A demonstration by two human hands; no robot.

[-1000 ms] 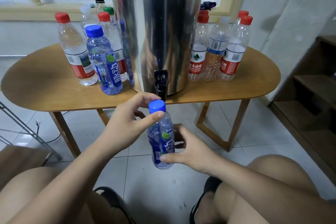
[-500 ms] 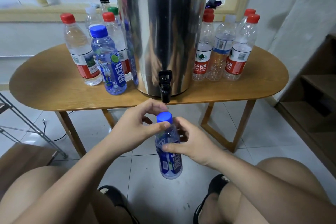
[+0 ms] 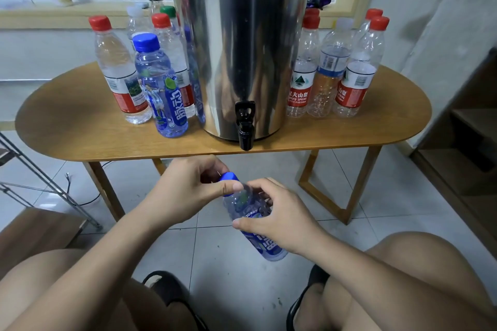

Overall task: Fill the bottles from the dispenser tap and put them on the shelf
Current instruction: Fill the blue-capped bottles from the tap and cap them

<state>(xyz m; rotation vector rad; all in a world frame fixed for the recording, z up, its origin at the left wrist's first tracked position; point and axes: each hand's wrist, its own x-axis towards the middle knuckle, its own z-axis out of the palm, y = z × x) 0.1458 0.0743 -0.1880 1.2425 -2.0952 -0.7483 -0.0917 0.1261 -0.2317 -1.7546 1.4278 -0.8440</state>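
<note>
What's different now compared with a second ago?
The blue bottle has dropped lower, away from the tap, and now tilts, cap toward the left. The right hand has slid up from its lower body to grip near the shoulder. The left hand still pinches the blue cap. The bottles on the table haven't changed.

Below the black tap (image 3: 244,126), open air reaches down to my hands. Capped bottles crowd the wooden table (image 3: 80,126) left and right of the steel dispenser (image 3: 242,43); the table's front edge strip stays bare.
</note>
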